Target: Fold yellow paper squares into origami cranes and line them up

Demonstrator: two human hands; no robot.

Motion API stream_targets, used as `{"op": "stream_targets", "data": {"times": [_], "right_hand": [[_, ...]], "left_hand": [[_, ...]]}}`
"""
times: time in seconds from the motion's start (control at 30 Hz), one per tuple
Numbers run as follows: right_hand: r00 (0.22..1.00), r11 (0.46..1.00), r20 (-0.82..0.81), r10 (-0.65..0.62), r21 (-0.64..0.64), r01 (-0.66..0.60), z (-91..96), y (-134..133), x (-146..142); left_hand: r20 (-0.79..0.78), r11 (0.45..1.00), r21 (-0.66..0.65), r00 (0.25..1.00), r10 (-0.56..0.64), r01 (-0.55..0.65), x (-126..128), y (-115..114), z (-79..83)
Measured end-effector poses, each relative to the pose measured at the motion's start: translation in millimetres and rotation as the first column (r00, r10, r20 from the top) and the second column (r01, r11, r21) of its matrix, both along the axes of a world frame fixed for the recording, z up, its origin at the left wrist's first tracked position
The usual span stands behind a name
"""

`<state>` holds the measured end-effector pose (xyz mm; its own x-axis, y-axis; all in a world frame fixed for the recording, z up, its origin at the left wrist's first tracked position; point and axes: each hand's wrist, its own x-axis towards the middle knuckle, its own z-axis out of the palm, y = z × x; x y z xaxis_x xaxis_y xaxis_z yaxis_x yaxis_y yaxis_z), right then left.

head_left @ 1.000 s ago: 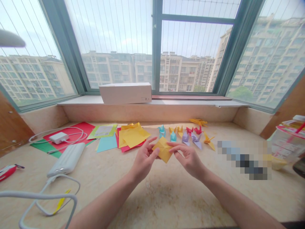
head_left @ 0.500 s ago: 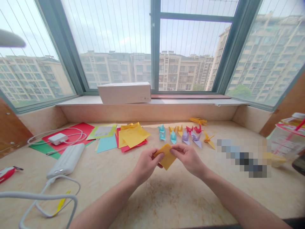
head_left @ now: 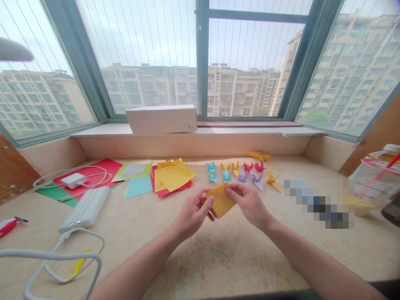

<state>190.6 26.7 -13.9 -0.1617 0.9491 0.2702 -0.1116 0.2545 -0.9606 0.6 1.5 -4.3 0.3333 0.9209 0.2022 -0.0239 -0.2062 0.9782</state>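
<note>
Between my two hands, above the marble-patterned counter (head_left: pixel 200 262), is a folded yellow origami paper (head_left: pixel 222 203). My left hand (head_left: pixel 197 210) pinches its left corner, thumb in front and fingers curled behind. On the upper right edge, my right hand (head_left: pixel 249 204) grips with thumb and fingers. Just beyond the hands stand several small folded paper cranes: light blue ones (head_left: pixel 212 171), lilac ones (head_left: pixel 256 179), red ones (head_left: pixel 258 166) and a yellow one (head_left: pixel 274 180). Another yellow folded piece (head_left: pixel 260 156) lies behind them.
Yellow sheets (head_left: pixel 176 175) lie over red ones, beside a light blue sheet (head_left: pixel 139 186). Leftward are a white power bank (head_left: pixel 84 210), a charger (head_left: pixel 74 180) and looping cables. A plastic cup (head_left: pixel 375 181) stands at right, near a blurred patch. A white box (head_left: pixel 161 120) rests on the sill.
The yellow paper has turned from a diamond pose to a more tilted square, and its right side has risen with my right hand. Both hands keep hold of it.
</note>
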Motion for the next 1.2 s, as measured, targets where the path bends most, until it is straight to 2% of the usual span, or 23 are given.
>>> {"op": "stream_targets", "data": {"times": [0.13,0.3,0.37,0.47,0.53,0.63,0.7,0.77,0.9,1.0,1.1,1.2], "right_hand": [[0.992,0.999,-0.117,0.040,-0.022,-0.042,1.3,1.4,0.3],[0.981,0.991,-0.149,0.121,0.076,-0.111,-0.5,-1.0,-0.8],[0.989,0.986,-0.108,0.098,0.148,-0.082,2.4,-3.7,0.9],[0.998,0.977,0.011,0.058,0.204,-0.059,10.1,-7.7,5.7],[0.993,0.984,0.098,0.069,0.156,-0.084,14.0,-8.8,7.5],[0.975,0.989,0.172,0.140,0.030,-0.147,12.6,-7.4,5.4],[0.968,0.980,0.155,0.198,-0.046,-0.193,8.0,-4.9,2.6],[0.974,0.979,0.111,0.197,-0.080,-0.189,3.8,-1.6,1.1],[0.998,0.995,-0.058,0.009,-0.100,-0.015,5.0,5.6,5.0],[0.969,0.989,-0.201,-0.142,-0.067,0.131,11.4,9.9,9.9],[0.948,0.981,-0.252,-0.193,-0.045,0.187,15.9,12.8,13.5],[0.948,0.979,-0.242,-0.206,-0.051,0.200,17.2,13.9,15.6]], "left_hand": [[0.114,0.997,-0.068,0.993,-0.016,0.024,-1.7,-0.8,5.2],[0.071,0.996,-0.086,0.997,-0.007,0.013,-3.9,3.6,4.0],[0.049,0.995,-0.088,0.997,0.061,-0.056,-5.2,7.1,2.2],[0.079,0.969,-0.086,0.968,0.239,-0.232,-7.8,12.6,0.2],[0.125,0.945,-0.082,0.938,0.324,-0.316,-9.5,14.9,0.3],[0.181,0.928,-0.082,0.911,0.372,-0.363,-10.6,15.5,2.1],[0.213,0.934,-0.092,0.909,0.358,-0.347,-10.6,14.7,3.7],[0.239,0.942,-0.103,0.911,0.336,-0.321,-10.8,13.8,5.3],[0.253,0.950,-0.117,0.916,0.311,-0.291,-13.2,12.1,8.3],[0.163,0.974,-0.135,0.966,0.203,-0.182,-14.5,10.3,9.6],[0.088,0.988,-0.150,0.994,0.062,-0.048,-13.0,8.5,8.8],[0.087,0.988,-0.151,0.995,0.048,-0.034,-10.1,7.9,7.2]]}}
